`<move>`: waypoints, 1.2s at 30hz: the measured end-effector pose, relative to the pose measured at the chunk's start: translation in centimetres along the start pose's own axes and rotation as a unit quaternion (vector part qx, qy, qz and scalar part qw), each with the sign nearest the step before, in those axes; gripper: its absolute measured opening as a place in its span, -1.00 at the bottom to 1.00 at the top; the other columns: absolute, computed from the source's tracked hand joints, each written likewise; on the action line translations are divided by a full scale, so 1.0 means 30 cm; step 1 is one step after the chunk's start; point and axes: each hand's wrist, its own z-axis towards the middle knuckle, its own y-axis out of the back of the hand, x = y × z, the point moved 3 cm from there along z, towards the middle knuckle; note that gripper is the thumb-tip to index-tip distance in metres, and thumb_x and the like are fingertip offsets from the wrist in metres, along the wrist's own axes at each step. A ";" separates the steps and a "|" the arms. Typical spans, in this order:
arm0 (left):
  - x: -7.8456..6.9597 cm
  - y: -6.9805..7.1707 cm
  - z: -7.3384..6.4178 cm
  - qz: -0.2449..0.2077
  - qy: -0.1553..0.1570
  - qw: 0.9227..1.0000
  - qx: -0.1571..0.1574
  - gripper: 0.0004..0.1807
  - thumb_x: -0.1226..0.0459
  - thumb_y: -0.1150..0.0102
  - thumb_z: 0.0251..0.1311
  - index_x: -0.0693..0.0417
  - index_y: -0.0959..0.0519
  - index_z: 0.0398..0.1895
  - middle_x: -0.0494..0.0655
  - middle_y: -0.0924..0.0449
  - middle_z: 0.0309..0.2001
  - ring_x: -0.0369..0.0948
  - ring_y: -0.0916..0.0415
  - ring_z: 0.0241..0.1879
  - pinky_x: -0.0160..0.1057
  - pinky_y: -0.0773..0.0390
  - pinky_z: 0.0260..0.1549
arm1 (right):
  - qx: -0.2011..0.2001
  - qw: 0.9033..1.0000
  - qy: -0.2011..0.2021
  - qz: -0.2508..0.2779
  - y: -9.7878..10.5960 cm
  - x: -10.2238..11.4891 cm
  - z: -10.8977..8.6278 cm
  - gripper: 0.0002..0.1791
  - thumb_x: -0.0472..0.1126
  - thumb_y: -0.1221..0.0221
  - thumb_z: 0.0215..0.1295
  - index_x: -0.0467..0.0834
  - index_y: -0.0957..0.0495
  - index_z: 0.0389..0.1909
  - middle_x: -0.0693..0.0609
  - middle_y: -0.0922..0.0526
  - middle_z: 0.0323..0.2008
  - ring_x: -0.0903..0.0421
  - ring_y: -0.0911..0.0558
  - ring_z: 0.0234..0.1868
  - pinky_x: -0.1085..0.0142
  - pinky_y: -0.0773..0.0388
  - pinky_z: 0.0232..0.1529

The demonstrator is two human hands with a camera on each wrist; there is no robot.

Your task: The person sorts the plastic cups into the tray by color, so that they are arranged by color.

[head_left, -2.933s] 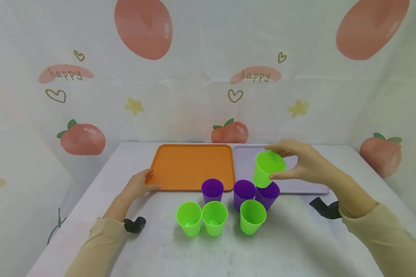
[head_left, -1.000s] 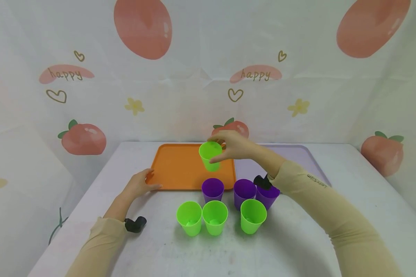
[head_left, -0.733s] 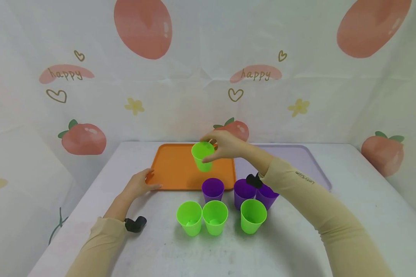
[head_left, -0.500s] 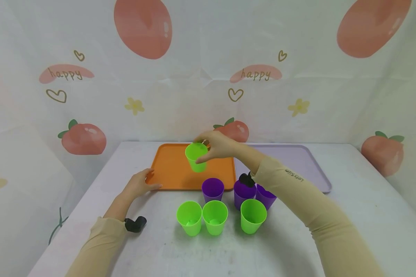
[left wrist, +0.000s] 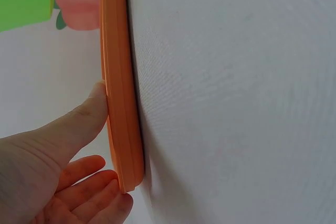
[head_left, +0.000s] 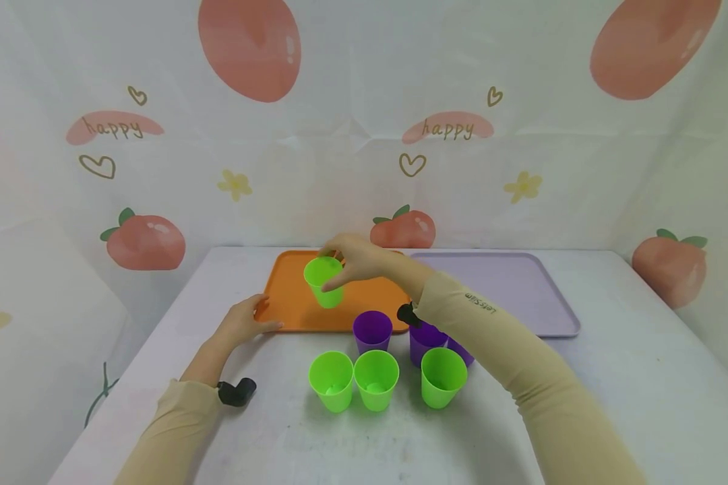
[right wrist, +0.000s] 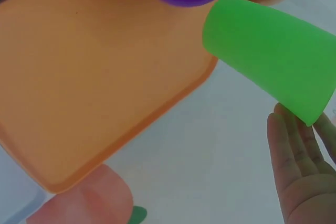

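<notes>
My right hand (head_left: 359, 259) grips a bright green plastic cup (head_left: 326, 289) near its rim, thumb on the near side and fingers behind. The cup hangs upright above the left half of the orange tray (head_left: 291, 316). In the right wrist view, the fingertips sit at the wide end of that cup (right wrist: 268, 51). My left hand (head_left: 243, 323) holds the near left corner of the orange tray. Seen from the left wrist, its thumb lies along the tray's edge (left wrist: 121, 77) while the other fingers reach the corner.
Three more green cups (head_left: 376, 381) stand on the white table in front. Just behind them are three purple cups (head_left: 373, 330), two partly covered by my right sleeve. A light purple tray (head_left: 522, 283) lies right of the orange one, before a printed cloth backdrop (head_left: 315, 148).
The right hand has carried the green cup leftward, from above the light purple tray and purple cups to over the orange tray. My left hand and the other cups stay put.
</notes>
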 end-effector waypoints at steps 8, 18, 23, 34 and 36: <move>0.000 0.001 -0.002 0.001 -0.002 1.000 0.002 -0.18 0.11 -0.28 0.08 0.43 -0.20 0.28 0.40 -0.30 0.24 0.27 -0.21 0.26 0.17 -0.27 0.26 | 0.000 1.000 0.011 -0.008 -0.032 0.025 0.046 -0.32 -0.03 -0.39 -0.03 -0.22 -0.48 0.13 -0.07 -0.57 0.04 0.04 -0.53 0.07 0.32 -0.53 0.09; 0.007 -0.003 0.005 0.005 0.010 1.000 0.009 -0.16 0.08 -0.28 0.08 0.41 -0.19 0.29 0.40 -0.27 0.27 0.28 -0.17 0.28 0.20 -0.24 0.27 | 0.017 1.000 0.003 0.014 -0.076 0.033 0.085 -0.31 -0.06 -0.38 -0.01 -0.21 -0.45 0.17 -0.08 -0.55 0.08 0.04 -0.53 0.09 0.37 -0.52 0.10; 0.012 -0.003 0.008 0.004 0.011 1.000 0.009 -0.16 0.07 -0.28 0.07 0.41 -0.19 0.29 0.40 -0.24 0.28 0.29 -0.15 0.29 0.21 -0.24 0.27 | 0.020 1.000 -0.005 0.021 -0.095 0.035 0.105 -0.32 -0.07 -0.37 0.02 -0.21 -0.43 0.19 -0.06 -0.55 0.11 0.04 -0.54 0.08 0.38 -0.52 0.08; 0.014 -0.002 0.013 0.003 0.020 1.000 0.018 -0.15 0.06 -0.26 0.09 0.38 -0.17 0.32 0.41 -0.19 0.31 0.29 -0.13 0.30 0.22 -0.23 0.27 | 0.041 0.999 -0.028 0.008 -0.152 0.027 0.127 -0.32 -0.07 -0.32 0.08 -0.21 -0.38 0.23 -0.06 -0.50 0.20 0.05 -0.49 0.17 0.32 -0.46 0.19; 0.016 -0.003 0.014 0.004 0.019 1.000 0.017 -0.16 0.07 -0.25 0.10 0.38 -0.17 0.32 0.41 -0.20 0.30 0.29 -0.14 0.30 0.21 -0.24 0.27 | 0.045 0.998 -0.031 0.006 -0.159 0.028 0.129 -0.31 -0.06 -0.32 0.09 -0.21 -0.37 0.24 -0.06 -0.50 0.21 0.05 -0.48 0.19 0.31 -0.46 0.20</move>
